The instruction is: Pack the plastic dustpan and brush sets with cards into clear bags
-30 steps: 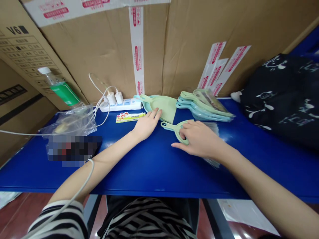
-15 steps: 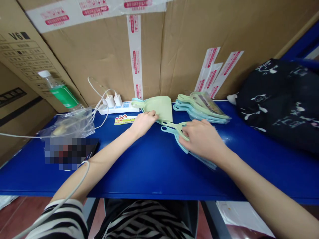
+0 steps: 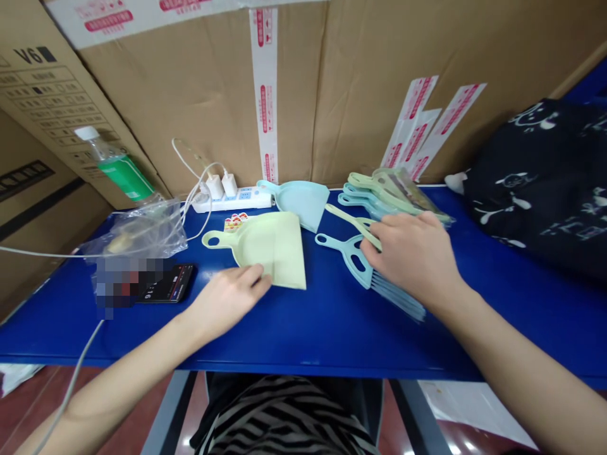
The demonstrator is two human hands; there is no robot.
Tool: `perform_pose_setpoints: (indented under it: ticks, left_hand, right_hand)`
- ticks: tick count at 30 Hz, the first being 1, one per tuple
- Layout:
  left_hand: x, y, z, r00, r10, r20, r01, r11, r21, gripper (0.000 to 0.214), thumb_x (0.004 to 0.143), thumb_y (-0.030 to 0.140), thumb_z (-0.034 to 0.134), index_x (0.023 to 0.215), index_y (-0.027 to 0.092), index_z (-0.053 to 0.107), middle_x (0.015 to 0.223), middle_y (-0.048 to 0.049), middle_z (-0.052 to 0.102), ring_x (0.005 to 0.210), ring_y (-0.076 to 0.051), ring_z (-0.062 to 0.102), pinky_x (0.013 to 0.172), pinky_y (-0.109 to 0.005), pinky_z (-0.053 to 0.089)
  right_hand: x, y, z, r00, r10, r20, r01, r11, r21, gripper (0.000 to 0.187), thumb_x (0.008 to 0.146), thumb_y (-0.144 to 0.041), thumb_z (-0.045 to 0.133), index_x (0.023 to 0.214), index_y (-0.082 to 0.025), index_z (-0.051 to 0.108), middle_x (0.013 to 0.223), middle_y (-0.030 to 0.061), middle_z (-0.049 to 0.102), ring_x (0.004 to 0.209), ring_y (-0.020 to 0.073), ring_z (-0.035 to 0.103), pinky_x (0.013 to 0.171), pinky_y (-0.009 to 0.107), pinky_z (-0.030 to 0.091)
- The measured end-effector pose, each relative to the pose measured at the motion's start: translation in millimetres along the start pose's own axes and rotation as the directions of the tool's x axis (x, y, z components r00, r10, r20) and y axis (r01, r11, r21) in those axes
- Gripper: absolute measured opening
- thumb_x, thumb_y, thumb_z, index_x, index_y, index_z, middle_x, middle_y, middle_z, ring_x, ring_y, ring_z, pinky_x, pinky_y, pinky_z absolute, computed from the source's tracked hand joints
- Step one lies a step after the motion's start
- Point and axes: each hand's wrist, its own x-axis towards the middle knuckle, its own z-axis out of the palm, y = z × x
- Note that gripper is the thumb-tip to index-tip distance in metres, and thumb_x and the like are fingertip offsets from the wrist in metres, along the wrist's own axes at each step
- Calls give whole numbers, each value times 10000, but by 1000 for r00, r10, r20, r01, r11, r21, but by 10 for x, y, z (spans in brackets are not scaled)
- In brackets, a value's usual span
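Note:
My left hand pinches the near edge of a pale green dustpan, whose ringed handle points left. My right hand is closed around a pale green hand brush; its handle sticks out to the left, and my hand hides its bristle end. Just below that hand lies a light blue hand brush, with pale bristles pointing toward the lower right. Behind the green dustpan, a light blue dustpan rests on the blue table.
Several bagged green and blue dustpan sets lie at the back right, beside a black patterned cloth bundle. A power strip with chargers, a phone, a plastic bag and a bottle occupy the left. Cardboard boxes wall the back.
My left hand has brought the green dustpan left and nearer, off the blue dustpan, which now shows. My right hand has raised the green brush away from the blue brush.

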Motion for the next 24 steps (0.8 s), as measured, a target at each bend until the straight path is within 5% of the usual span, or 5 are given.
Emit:
perform_pose_setpoints:
  ticks: [8, 13, 16, 19, 24]
  left_hand:
    - [-152, 351, 40, 987, 135, -89, -144, 984, -104, 207, 880, -7, 463, 847, 137, 608, 725, -6, 585, 559, -140, 585, 520, -265, 508]
    - [-192, 223, 3, 971, 73, -226, -119, 972, -201, 257, 978, 127, 399, 870, 163, 629, 717, 4, 614, 566, -129, 602, 554, -257, 508]
    - [-283, -73, -51, 951, -113, -287, 61, 981, -182, 330, 996, 187, 356, 815, 175, 631, 719, -12, 636, 575, -136, 614, 530, -251, 482]
    - [-382, -392, -27, 892, -422, -163, 391, 900, -191, 389, 1015, 282, 293, 959, 158, 658, 861, -61, 694, 707, -179, 683, 611, -276, 522]
    - [-429, -549, 125, 849, -523, 76, 515, 785, -344, 511, 1016, 362, 203, 1033, 152, 668, 992, -98, 733, 888, -229, 711, 787, -324, 550]
  right_hand:
    - [16, -325, -64, 987, -126, -103, 120, 991, -60, 285, 866, -134, 465, 640, -159, 637, 586, 59, 610, 556, 188, 571, 585, 320, 270]
    - [59, -689, -167, 979, -191, -65, 192, 981, -3, 233, 813, -52, 508, 644, -152, 634, 613, 63, 642, 570, 184, 596, 562, 309, 272]
    - [169, -913, -271, 969, -230, 95, 227, 973, 45, 221, 782, -4, 509, 673, -126, 657, 642, 91, 668, 583, 193, 617, 538, 308, 264]
    - [299, -1113, -368, 932, -258, 255, 238, 965, 106, 250, 762, 46, 481, 742, -99, 684, 699, 123, 696, 628, 204, 645, 529, 299, 279]
    - [398, -1378, -391, 868, -337, 365, 246, 930, 272, 205, 826, 3, 506, 882, -65, 692, 804, 159, 722, 698, 210, 668, 568, 281, 366]
